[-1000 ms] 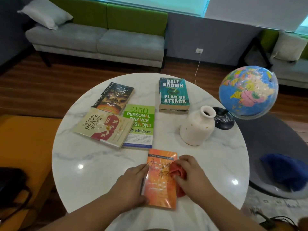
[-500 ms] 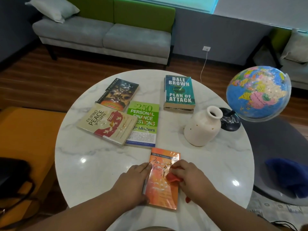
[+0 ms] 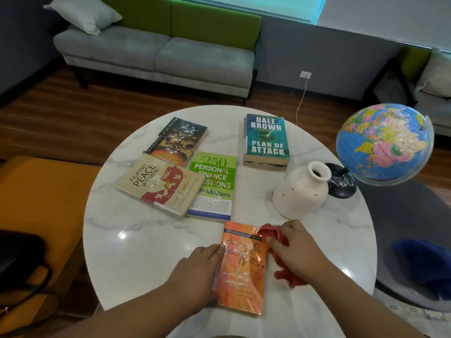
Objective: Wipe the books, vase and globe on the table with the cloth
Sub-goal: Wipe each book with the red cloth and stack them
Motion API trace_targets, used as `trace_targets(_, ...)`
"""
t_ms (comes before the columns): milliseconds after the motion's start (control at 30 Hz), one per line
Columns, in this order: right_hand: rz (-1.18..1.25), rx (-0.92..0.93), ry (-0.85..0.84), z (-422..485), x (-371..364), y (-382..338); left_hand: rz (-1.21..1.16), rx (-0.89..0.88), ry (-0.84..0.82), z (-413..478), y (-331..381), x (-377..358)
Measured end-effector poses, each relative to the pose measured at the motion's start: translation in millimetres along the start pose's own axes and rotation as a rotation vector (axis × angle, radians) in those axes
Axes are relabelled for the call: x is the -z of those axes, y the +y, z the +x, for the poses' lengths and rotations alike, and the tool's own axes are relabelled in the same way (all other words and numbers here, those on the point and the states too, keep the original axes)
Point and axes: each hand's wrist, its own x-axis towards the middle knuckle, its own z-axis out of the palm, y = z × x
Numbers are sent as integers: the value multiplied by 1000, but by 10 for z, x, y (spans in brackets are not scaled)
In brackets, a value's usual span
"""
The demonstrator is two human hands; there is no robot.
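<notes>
The person's left hand (image 3: 197,272) and right hand (image 3: 297,250) were bare. The left forearm (image 3: 136,315) and right forearm (image 3: 353,303) were bare too, right down to the bottom edge. The arms looked thick and round, and the fingers (image 3: 213,251) looked short.

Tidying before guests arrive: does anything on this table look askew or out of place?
The Filipino Peace Women book lies askew, its corner overlapping the green finance book and hiding part of its title. Nothing looks spilled or damaged.
</notes>
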Motion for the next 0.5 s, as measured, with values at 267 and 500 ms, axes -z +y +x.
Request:
trace_targets(267,-135,-30,218,-90,356,-31,-20,3,4,-2,12,10)
trace_targets(500,-203,254,56,-30,-107,21,-16,-5,-4,-2,12,17)
